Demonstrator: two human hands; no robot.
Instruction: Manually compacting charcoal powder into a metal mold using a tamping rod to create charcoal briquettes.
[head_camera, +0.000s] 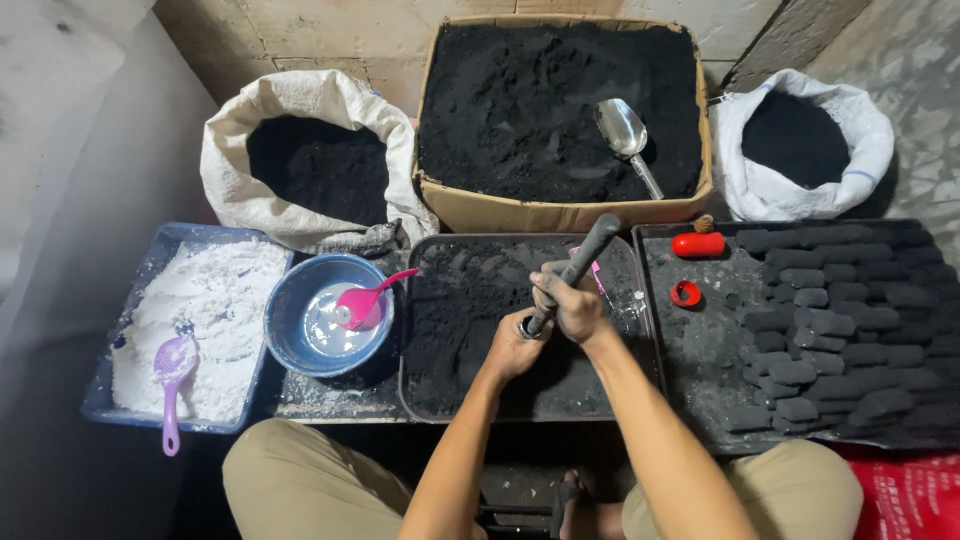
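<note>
Head view: your right hand (572, 300) is wrapped around the dark rod (575, 268), tilted up and away from you; your left hand (517, 345) cups the metal tube (527, 327) at the rod's lower end — both over the black tray (425, 330) of dark powder. Forearms converge from your knees. Left sits a blue bowl (285, 300) with a pink scoop (365, 303); right, rows of pressed briquettes (830, 320).

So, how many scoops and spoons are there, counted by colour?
Silver metal scoop in the cardboard box: 1
Pink spoon in the blue bowl: 1
Purple spoon on the white powder: 1
Total: 3
</note>
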